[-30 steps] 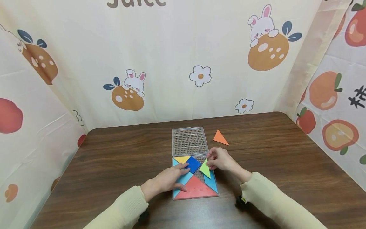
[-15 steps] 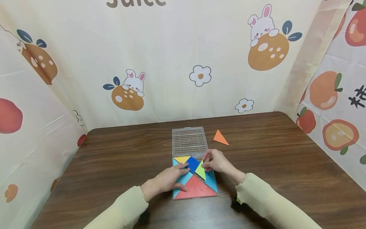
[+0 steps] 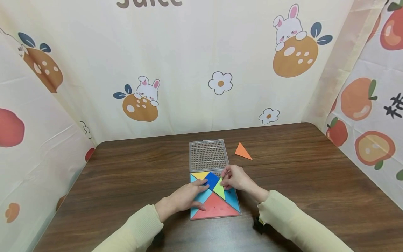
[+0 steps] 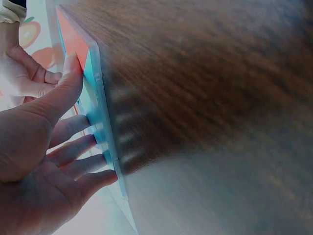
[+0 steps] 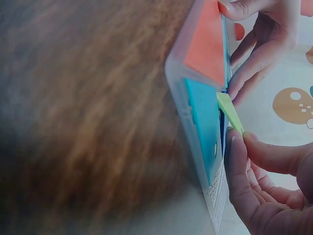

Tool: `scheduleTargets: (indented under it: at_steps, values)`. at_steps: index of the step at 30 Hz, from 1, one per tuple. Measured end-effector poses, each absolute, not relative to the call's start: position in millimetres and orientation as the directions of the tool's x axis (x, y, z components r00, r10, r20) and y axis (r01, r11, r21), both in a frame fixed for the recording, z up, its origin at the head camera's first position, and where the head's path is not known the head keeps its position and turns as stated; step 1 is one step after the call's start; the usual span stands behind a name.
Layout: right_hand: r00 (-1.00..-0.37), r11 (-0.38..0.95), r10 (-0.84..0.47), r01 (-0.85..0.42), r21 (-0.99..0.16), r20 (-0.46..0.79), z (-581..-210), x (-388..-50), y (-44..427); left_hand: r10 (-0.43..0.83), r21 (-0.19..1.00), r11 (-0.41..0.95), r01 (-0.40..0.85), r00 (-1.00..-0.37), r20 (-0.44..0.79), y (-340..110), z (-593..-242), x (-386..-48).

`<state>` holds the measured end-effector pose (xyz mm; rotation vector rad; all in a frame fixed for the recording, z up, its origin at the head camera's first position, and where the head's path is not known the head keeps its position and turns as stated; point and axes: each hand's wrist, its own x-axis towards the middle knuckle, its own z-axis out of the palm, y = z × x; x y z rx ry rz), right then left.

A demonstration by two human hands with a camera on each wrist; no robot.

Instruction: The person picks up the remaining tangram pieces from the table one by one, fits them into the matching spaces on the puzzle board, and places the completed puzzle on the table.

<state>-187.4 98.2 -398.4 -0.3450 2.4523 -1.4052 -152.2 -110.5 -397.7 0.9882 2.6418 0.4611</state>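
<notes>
In the head view a clear hinged tangram case (image 3: 190, 196) lies unfolded, its near half filled with flat coloured pieces. My right hand (image 3: 237, 178) pinches a light green triangle (image 3: 219, 189) between thumb and forefinger; the right wrist view shows that triangle (image 5: 230, 111) tilted, one corner low between its neighbours. Around it are a blue square (image 3: 212, 180), a large red triangle (image 3: 215, 207) and a blue piece (image 3: 232, 199). My left hand (image 3: 185, 196) rests with spread fingers on the left-hand pieces, and in the left wrist view its thumb touches the red triangle (image 4: 74, 41).
An orange triangle (image 3: 242, 152) lies loose on the wooden table (image 3: 141, 168), right of the case's perforated lid half (image 3: 209, 155). A yellow triangle (image 3: 199, 175) sits at the top left of the filled half. A printed curtain (image 3: 189, 70) hangs behind the table.
My right hand has moved left with the green triangle, bringing it from above the right-hand blue piece to beside the blue square. The left hand has stayed in place.
</notes>
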Motion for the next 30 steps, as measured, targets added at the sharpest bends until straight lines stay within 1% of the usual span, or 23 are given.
scheduleTargets:
  at_steps: [6,19,24,30]
  values:
    - [-0.924,0.51,-0.356,-0.067,-0.858,-0.139,-399.4,-188.4,97.8,0.675,0.385,0.711,0.589,-0.724,-0.141,-110.6,-397.6,-152.4]
    - [-0.936,0.591,-0.32,-0.077,-0.803,-0.145,-396.1,-188.9,94.7,0.675,0.386,0.711,0.587,-0.724,-0.142,-111.2,-397.1,-152.5]
    - [-0.94,0.631,-0.316,-0.104,-0.769,-0.132,-396.0,-189.4,94.4,0.673,0.384,0.714,0.586,-0.725,-0.147,-111.2,-397.5,-152.9]
    - [-0.93,0.672,-0.351,-0.171,-0.72,-0.107,-398.1,-189.4,96.0,0.675,0.382,0.713,0.589,-0.723,-0.146,-110.8,-398.3,-152.8]
